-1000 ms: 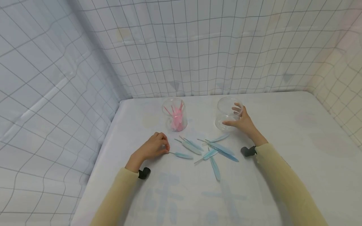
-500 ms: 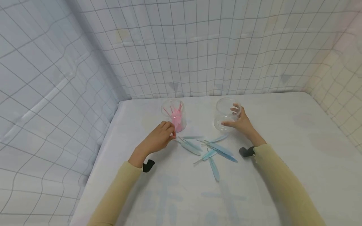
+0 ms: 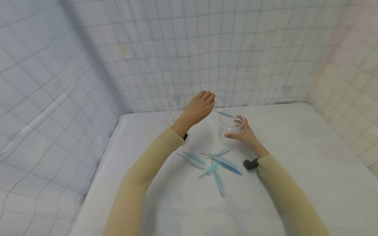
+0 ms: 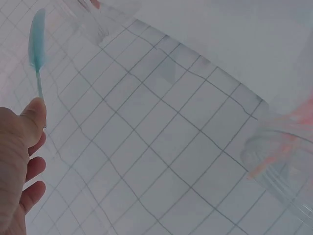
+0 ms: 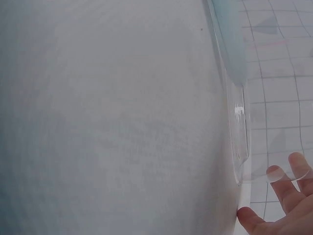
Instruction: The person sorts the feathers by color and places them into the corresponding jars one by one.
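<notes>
Left hand (image 3: 198,107) grip pinching light-blue feather (image 3: 225,114) by quill, tip at clear jar's (image 3: 226,125) mouth; right hand (image 3: 245,133) grip round jar.

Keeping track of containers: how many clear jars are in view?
2: the left jar, partly hidden behind the left arm; the right jar, in the right grip.

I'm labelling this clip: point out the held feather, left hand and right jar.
Feather (image 4: 36,46): left wrist view, on its blue vane.
Left hand (image 3: 199,107): head view, on its back.
Right jar (image 3: 226,127): head view, on its wall.
</notes>
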{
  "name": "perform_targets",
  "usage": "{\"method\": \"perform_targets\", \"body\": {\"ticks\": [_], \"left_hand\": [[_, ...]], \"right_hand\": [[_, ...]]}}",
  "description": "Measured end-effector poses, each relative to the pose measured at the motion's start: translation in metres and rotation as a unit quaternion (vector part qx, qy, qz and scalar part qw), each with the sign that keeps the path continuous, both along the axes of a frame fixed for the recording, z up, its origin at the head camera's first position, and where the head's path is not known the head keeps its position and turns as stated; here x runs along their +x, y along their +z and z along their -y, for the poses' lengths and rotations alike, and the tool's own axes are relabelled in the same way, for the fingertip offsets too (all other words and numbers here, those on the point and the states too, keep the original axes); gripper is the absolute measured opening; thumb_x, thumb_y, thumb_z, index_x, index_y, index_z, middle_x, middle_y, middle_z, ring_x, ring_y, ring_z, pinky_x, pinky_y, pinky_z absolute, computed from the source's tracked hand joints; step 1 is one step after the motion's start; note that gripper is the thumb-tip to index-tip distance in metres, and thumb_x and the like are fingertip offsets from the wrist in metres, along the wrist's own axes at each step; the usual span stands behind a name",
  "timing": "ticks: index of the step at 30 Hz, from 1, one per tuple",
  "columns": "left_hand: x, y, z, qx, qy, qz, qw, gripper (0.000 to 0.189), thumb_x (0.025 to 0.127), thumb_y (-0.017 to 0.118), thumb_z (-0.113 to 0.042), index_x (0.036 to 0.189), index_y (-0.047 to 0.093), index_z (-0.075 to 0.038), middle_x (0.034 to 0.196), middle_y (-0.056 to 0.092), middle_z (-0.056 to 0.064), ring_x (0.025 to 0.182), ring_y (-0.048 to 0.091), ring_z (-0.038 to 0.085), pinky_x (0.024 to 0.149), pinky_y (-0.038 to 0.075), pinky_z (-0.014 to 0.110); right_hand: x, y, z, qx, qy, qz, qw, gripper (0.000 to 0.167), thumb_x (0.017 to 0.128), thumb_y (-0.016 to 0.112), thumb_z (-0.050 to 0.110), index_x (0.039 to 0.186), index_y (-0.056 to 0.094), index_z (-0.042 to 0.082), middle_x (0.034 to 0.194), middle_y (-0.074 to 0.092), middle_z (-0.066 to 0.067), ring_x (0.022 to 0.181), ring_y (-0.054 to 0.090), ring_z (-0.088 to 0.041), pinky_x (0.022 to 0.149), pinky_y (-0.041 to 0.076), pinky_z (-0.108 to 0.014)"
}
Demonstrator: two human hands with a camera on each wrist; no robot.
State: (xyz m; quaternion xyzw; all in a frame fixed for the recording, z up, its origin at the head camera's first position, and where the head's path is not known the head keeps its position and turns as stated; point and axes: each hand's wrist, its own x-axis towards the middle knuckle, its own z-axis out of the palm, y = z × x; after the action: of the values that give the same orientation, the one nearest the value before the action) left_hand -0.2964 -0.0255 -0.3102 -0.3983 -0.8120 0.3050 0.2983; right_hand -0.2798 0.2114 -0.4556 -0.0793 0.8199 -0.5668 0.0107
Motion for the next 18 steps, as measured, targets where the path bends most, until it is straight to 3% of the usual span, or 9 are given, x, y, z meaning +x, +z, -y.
{"method": "perform_targets", "body": {"ticks": [3,6,11,18], "left_hand": [[-0.007,-0.004,-0.014,-0.038,0.008,-0.007,0.9992,0.017,0.097,0.053,-0.010,0.112,0.060,-0.005,0.118,0.047,0.008,0.108,0.040,0.023,0.099,0.030,0.032],[-0.009,-0.011,-0.021,-0.050,0.021,0.011,0.9984,0.020,0.097,0.055,-0.011,0.116,0.060,-0.006,0.126,0.046,0.008,0.120,0.038,0.025,0.106,0.025,0.035],[-0.012,-0.021,-0.027,-0.033,0.023,0.038,0.9985,0.022,0.095,0.058,-0.011,0.117,0.060,-0.008,0.139,0.041,0.008,0.136,0.027,0.027,0.112,0.016,0.039],[-0.015,-0.028,-0.028,0.003,0.001,0.064,0.9979,0.020,0.097,0.056,-0.016,0.115,0.061,-0.010,0.141,0.041,0.006,0.138,0.025,0.026,0.112,0.014,0.038]], "right_hand": [[0.000,-0.001,0.000,0.001,-0.002,0.001,1.0000,0.107,0.071,0.084,0.035,0.149,0.013,0.018,0.149,0.028,-0.014,0.134,0.029,-0.033,0.104,0.028,-0.051],[0.001,-0.003,0.002,-0.002,-0.003,0.003,1.0000,0.106,0.072,0.084,0.033,0.148,0.014,0.018,0.148,0.029,-0.014,0.133,0.029,-0.033,0.104,0.028,-0.051],[-0.001,-0.005,0.002,0.006,-0.011,0.002,0.9999,0.108,0.069,0.086,0.037,0.149,0.015,0.017,0.147,0.030,-0.016,0.134,0.028,-0.034,0.105,0.026,-0.051],[-0.003,-0.006,0.001,-0.001,-0.009,-0.009,0.9999,0.111,0.067,0.086,0.039,0.148,0.016,0.015,0.148,0.031,-0.013,0.134,0.029,-0.033,0.105,0.026,-0.051]]}}
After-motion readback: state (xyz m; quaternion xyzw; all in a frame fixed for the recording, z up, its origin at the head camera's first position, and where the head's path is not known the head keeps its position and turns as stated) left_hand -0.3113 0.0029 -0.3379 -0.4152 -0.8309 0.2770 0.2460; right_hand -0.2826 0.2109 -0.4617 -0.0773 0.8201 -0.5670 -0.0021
